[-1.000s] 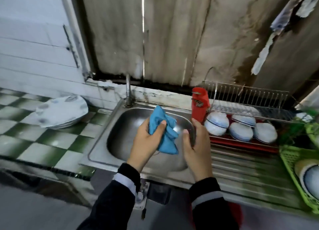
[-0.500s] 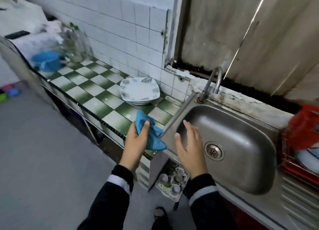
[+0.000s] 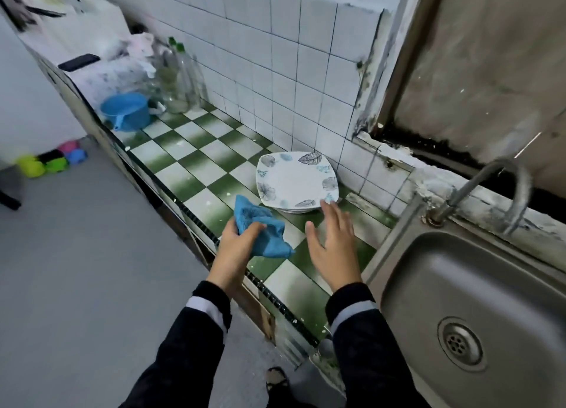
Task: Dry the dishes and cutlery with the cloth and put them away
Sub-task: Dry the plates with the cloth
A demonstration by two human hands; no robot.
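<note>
Cloth [image 3: 260, 230], blue, crumpled terry, sits bunched in the left hand [image 3: 237, 248] over the front edge of the green-and-white checked tile countertop [image 3: 196, 162]. The thumb is pressed across the top of the cloth and pinches it against the fingers, which the fabric hides; a loose corner hangs toward the right hand [image 3: 332, 245]. That hand holds nothing. Its fingers are straight and spread, palm down over the counter, stretched toward the stack of square white plates [image 3: 295, 179] printed with grey and blue leaves. The fingertips overlap the near corner of the top plate, but I cannot tell whether they touch it. The stack stands against the white tiled wall [image 3: 275, 70], just beyond both hands. The lower plates show only as thin edges, so their number is unclear.

Right of the hands, a stainless steel sink [image 3: 428, 254] with a curved metal tap [image 3: 502, 190] is cut off by the frame edge. Far along the counter stand a round blue plastic pot [image 3: 127, 111] and blurred clear glass bottles [image 3: 177, 76]. Dark sleeves cover both forearms.
</note>
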